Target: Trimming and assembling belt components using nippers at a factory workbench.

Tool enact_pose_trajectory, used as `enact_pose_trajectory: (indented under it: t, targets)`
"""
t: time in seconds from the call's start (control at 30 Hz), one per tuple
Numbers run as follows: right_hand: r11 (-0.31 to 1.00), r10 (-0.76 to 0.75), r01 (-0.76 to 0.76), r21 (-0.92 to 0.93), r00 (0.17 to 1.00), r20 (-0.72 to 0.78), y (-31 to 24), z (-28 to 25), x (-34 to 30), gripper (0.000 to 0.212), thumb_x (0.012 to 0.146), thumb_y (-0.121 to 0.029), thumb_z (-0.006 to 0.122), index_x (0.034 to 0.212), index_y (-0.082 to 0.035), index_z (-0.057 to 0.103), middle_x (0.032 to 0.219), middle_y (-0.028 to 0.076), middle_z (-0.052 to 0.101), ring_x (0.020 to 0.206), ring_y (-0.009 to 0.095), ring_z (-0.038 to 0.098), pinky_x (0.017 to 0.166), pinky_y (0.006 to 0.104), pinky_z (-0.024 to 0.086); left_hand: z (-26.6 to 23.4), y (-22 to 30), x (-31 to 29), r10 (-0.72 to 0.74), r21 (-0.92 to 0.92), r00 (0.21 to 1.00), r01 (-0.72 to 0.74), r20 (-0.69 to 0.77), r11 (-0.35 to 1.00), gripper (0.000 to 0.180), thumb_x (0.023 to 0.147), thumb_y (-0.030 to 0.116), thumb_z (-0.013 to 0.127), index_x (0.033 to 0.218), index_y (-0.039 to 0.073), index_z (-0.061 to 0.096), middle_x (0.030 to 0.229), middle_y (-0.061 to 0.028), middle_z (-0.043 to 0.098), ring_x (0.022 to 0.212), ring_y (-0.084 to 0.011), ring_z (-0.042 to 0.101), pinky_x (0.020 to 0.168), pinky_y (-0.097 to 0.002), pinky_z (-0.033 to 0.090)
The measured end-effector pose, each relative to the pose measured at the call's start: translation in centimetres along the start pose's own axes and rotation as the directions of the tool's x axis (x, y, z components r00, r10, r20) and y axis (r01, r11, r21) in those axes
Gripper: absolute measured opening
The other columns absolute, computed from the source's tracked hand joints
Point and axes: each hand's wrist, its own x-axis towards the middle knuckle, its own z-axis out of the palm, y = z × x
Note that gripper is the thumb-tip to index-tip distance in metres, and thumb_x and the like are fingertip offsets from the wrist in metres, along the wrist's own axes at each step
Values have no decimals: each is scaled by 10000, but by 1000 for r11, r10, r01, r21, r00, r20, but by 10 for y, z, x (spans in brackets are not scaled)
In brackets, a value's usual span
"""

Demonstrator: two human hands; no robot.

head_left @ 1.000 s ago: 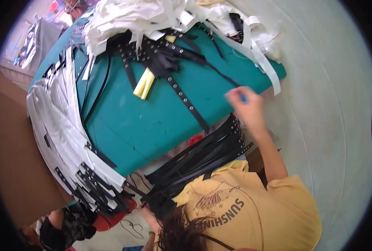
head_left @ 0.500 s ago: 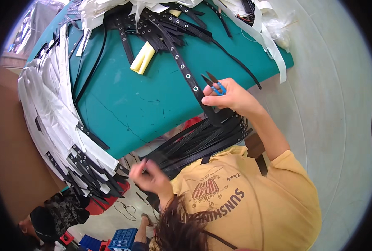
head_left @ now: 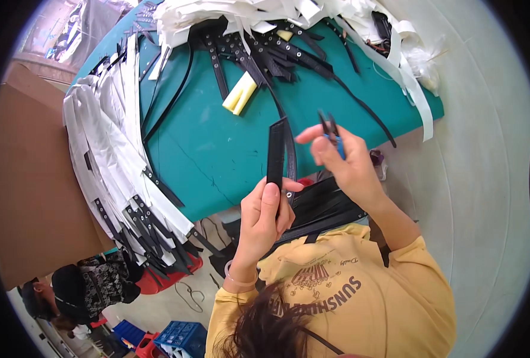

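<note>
My left hand point(head_left: 260, 218) is closed around a black strap point(head_left: 276, 149), thumb on top, with the strap's flat end sticking up over the table's near edge. A thinner length of the same kind, with metal eyelets, curves beside it toward the pile at the far side. To the right, apart from the strap, my right hand point(head_left: 353, 170) holds thread snips point(head_left: 339, 146) with blue handles and dark blades pointing up and away. Several more black straps point(head_left: 324, 206) lie across my lap below both hands.
On the green table point(head_left: 211, 143) lie eyeleted black straps point(head_left: 265, 53), a yellow folded piece point(head_left: 240, 93) and white strips point(head_left: 217, 21). White bands with black ends point(head_left: 107, 143) drape over its left edge. A cardboard box point(head_left: 26, 173), blue crate point(head_left: 183, 338) and another person point(head_left: 92, 292) are leftward.
My left hand has come up from the lap and grips the strap. My right hand has let go of the strap and shifted right, keeping the snips. The view has shifted slightly.
</note>
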Motion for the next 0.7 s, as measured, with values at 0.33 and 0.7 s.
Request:
enact_pose_trajectory:
  t: [0.33,0.7]
  targets:
    - [997,3,-24,75,964,265,12,26,10,154,878,-139,636,866,-6,558,772,6,585,688,49,530,596,198,445,0,-7,8,69,177,967,-25,-246,984,242,1010,213,353,901,44,487,575,17,397,424,-60,325,447,-206,295]
    - [640,-542,501,-582,832,120,23,21,3,304,827,-232,664,1070,-65,593,799,54,586,646,189,516,601,305,375,-4,3,-3,-92,-124,961,61,-263,990,278,1009,235,355,1088,1,481,636,-65,572,447,-112,500,433,-205,382]
